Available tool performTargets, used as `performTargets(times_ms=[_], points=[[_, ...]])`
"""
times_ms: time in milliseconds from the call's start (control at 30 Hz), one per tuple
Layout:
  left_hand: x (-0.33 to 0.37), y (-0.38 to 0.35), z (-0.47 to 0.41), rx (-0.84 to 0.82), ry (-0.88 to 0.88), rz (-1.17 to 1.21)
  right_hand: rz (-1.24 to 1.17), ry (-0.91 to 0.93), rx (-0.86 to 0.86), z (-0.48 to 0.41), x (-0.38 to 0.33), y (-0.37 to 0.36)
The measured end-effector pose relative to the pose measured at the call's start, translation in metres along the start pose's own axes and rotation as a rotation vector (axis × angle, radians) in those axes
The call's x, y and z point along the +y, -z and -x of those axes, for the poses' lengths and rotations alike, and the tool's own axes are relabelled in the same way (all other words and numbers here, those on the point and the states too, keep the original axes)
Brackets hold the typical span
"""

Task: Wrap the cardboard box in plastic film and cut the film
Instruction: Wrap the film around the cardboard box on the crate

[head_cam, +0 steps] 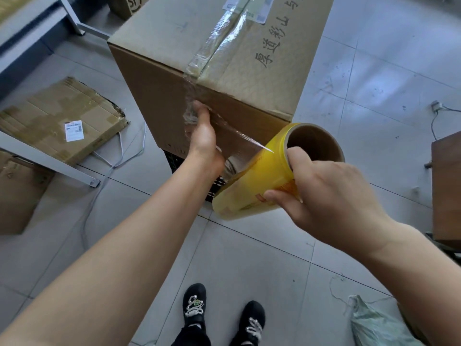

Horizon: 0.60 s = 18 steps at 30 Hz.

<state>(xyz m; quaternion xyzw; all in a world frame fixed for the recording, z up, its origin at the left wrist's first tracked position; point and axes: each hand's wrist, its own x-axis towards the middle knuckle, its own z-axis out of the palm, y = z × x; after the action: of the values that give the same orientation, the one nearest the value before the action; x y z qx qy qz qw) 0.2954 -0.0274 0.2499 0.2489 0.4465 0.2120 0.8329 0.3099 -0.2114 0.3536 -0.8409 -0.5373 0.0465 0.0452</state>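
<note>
Underfoot, the grey tiled floor (pixel 249 265) fills most of the view, and the large cardboard box (pixel 199 46) stands on it ahead of the person, raised on a black slatted crate (pixel 174 159) whose edge shows beneath the box's near face. Handwritten characters run along the box's top right flap, and a strip of clear tape (pixel 219 38) crosses the top seam and runs down the near face. To the left lies a flattened sheet of cardboard (pixel 50 116) bearing a white label, partly under a grey metal frame (pixel 50 158), with a white cable (pixel 119 156) trailing beside it. Two black shoes (pixel 219 313) show at the bottom edge.

The roll of plastic film (pixel 269 181), yellow with a brown cardboard core, is held tilted just off the box's near right corner. The right hand (pixel 331 196) grips it, thumb hooked into the open end of the core and fingers curled around the outside. A clear stretch of film (pixel 239 138) runs taut from the roll across the near face. The left hand (pixel 202 136) presses against that face, fingers closed on the bunched loose end of the film.
</note>
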Motion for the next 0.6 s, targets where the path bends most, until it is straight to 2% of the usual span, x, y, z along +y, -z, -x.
performTargets(times_ms=[133, 233, 400, 600], points=[[-0.003, -0.006, 0.002, -0.019, -0.012, 0.043, 0.054, -0.024, 0.032, -0.001, 0.011, 0.008], [-0.006, -0.008, 0.007, -0.038, -0.018, 0.067, 0.093, -0.058, -0.056, -0.001, 0.025, 0.016], [-0.009, -0.016, 0.010, 0.077, -0.081, 0.117, 0.145, -0.033, -0.096, -0.007, 0.045, 0.024], [-0.014, -0.019, 0.003, 0.150, -0.200, 0.113, 0.180, -0.025, -0.037, -0.022, 0.071, 0.030]])
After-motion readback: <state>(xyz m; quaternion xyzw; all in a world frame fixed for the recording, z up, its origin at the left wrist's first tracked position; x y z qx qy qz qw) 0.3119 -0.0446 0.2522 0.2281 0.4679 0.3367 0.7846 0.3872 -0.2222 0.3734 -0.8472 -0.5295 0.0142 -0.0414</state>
